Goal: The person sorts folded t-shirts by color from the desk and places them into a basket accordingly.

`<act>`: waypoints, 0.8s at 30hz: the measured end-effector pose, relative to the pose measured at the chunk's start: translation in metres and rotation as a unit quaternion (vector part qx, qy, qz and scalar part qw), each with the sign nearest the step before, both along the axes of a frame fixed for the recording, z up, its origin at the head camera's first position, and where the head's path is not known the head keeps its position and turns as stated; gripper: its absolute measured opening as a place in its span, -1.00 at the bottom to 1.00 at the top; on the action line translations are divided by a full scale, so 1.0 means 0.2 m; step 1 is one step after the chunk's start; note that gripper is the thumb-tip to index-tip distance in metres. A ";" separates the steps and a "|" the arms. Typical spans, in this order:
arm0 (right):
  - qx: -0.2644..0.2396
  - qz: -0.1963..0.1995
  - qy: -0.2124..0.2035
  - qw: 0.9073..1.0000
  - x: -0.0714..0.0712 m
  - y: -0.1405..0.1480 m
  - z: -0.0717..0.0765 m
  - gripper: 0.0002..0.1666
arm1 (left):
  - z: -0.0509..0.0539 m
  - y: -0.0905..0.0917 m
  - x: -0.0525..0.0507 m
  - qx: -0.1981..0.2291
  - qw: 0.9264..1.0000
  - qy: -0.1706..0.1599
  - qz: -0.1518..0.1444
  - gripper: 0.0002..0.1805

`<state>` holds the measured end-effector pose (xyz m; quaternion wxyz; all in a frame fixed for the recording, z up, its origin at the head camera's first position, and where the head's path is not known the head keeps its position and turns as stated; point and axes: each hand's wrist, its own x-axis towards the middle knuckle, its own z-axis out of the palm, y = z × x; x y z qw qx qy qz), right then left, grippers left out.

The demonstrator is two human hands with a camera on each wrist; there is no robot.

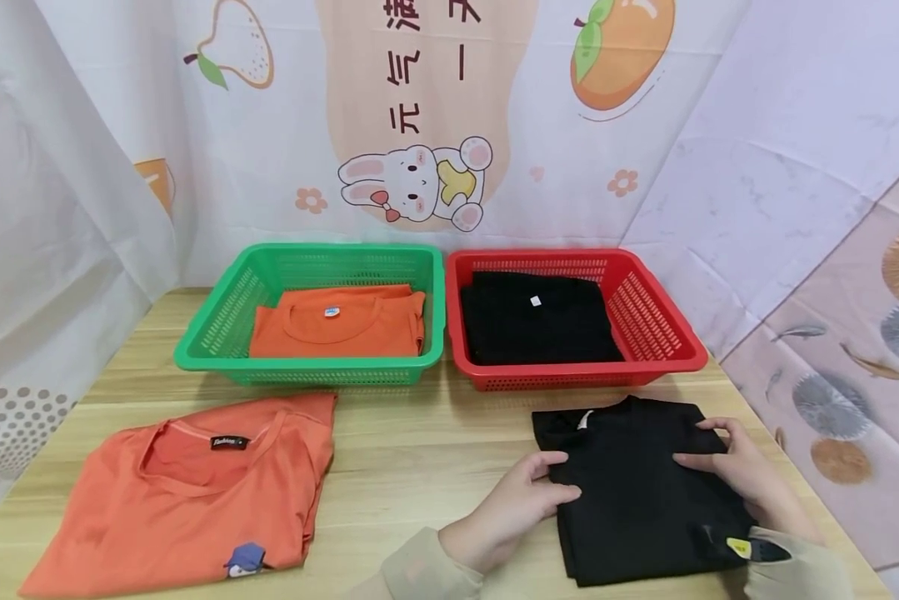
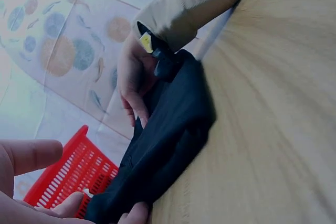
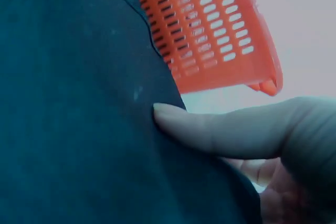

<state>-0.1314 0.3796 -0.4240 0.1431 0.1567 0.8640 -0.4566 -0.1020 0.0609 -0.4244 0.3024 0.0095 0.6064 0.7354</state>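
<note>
A folded black T-shirt lies on the right side of the table, a white neck label showing at its far left. My left hand is at the shirt's left edge; its thumb and forefinger are spread apart, tips at the cloth. In the left wrist view, one finger extends straight, away from the fabric. My right hand grips the shirt's right edge. The right wrist view has the thumb on top of the black cloth, other fingers partly hidden behind the edge.
An orange T-shirt with a dark label lies on the table's left. Behind stand a green basket holding folded orange clothing and a red basket holding folded black clothing. A printed curtain hangs at the back.
</note>
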 end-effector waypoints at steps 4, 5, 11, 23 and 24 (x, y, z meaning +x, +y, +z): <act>-0.099 0.002 0.032 0.995 0.03 -0.03 -0.03 -0.55 | -0.01 -0.01 -0.02 0.008 1.000 -0.009 0.007 -0.50; -0.130 0.009 0.040 0.991 0.04 -0.03 -0.04 -0.63 | -0.01 -0.02 -0.02 0.011 1.000 -0.010 0.008 -0.51; -0.283 0.091 0.047 0.954 0.08 0.00 -0.09 -0.60 | -0.03 -0.03 -0.03 0.029 1.000 -0.007 0.000 -0.52; -0.351 0.146 0.053 0.923 0.07 0.05 -0.14 -0.40 | -0.04 -0.07 -0.07 0.079 0.996 -0.018 0.029 -0.51; -0.349 0.141 0.057 0.925 0.07 0.05 -0.15 -0.40 | -0.04 -0.07 -0.08 0.081 0.996 -0.018 0.032 -0.51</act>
